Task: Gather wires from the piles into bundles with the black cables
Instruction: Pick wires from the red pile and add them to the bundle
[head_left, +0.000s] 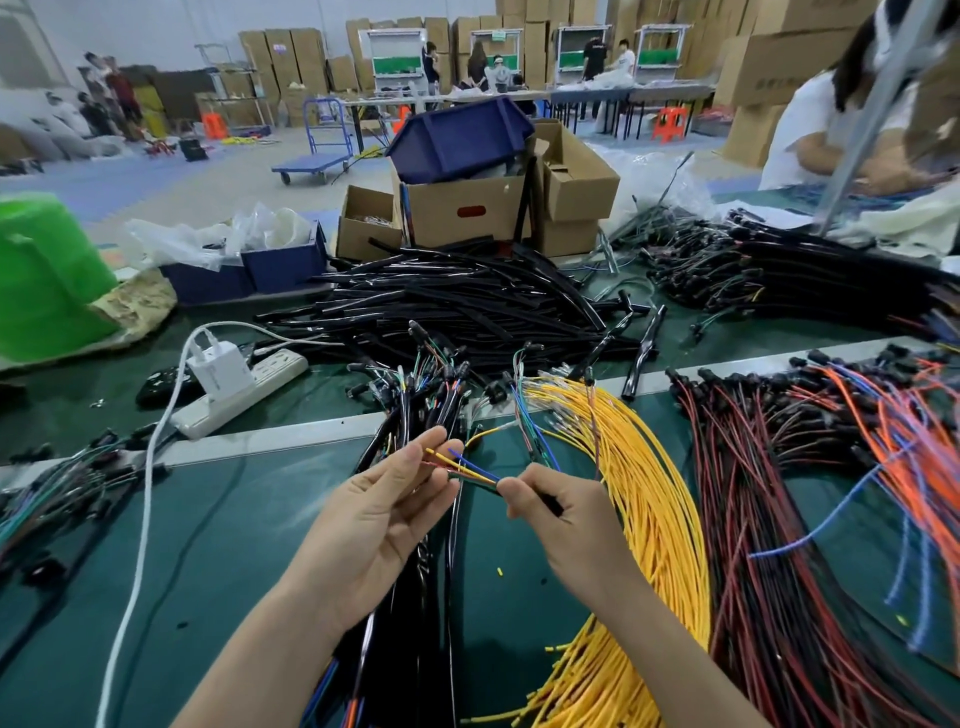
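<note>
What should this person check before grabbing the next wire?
1. Grip of the right hand on the wire bunch: ok, pinched.
2. Grip of the left hand on its ends: cannot tell; fingers touch them.
3. Ends lined up: not ok, they fan out.
4. The yellow pile close to the right hand: ok.
5. The black cables in reach: probably ok, piled further back.

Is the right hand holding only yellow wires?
No, the right hand pinches a mixed wire bunch: yellow, blue, green and red.
</note>
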